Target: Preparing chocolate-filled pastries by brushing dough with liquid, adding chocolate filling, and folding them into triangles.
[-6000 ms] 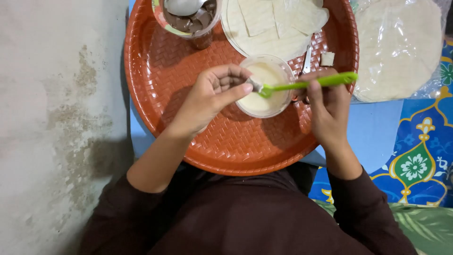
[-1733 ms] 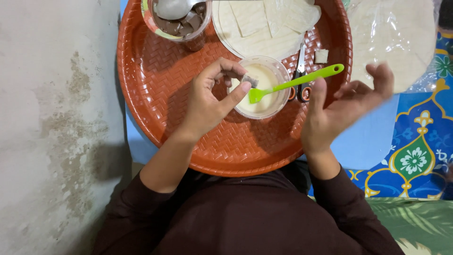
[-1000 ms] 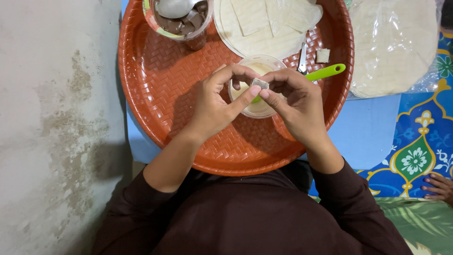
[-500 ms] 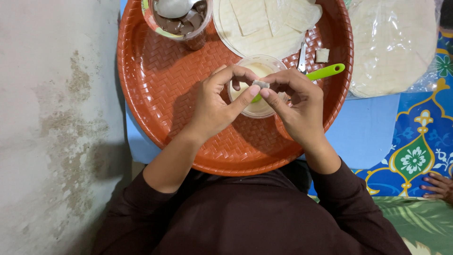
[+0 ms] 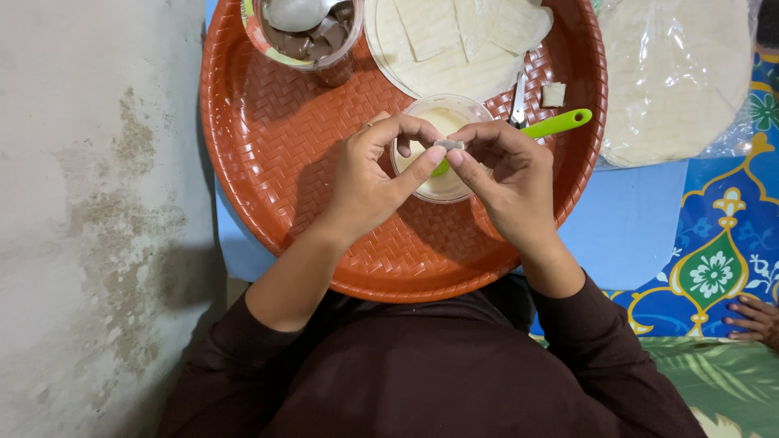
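My left hand (image 5: 373, 174) and my right hand (image 5: 507, 174) meet over a small clear bowl of pale paste (image 5: 442, 182). Between the fingertips of both hands I pinch a small filled pastry piece (image 5: 449, 145). A green-handled brush (image 5: 552, 126) rests in the bowl, its handle pointing to the upper right. The bowl stands on a round orange woven tray (image 5: 276, 162).
On the tray's far side stand a cup of brown filling with a spoon (image 5: 307, 32), a plate of cut pastry sheets (image 5: 454, 45), a small knife (image 5: 519, 101) and a pastry scrap (image 5: 553, 94). A bag of round wrappers (image 5: 677, 77) lies right. Another person's fingers (image 5: 753, 320) show at right.
My right hand let go of the green brush, left it in the bowl, and came over to join my left hand on the small pastry piece above the bowl.
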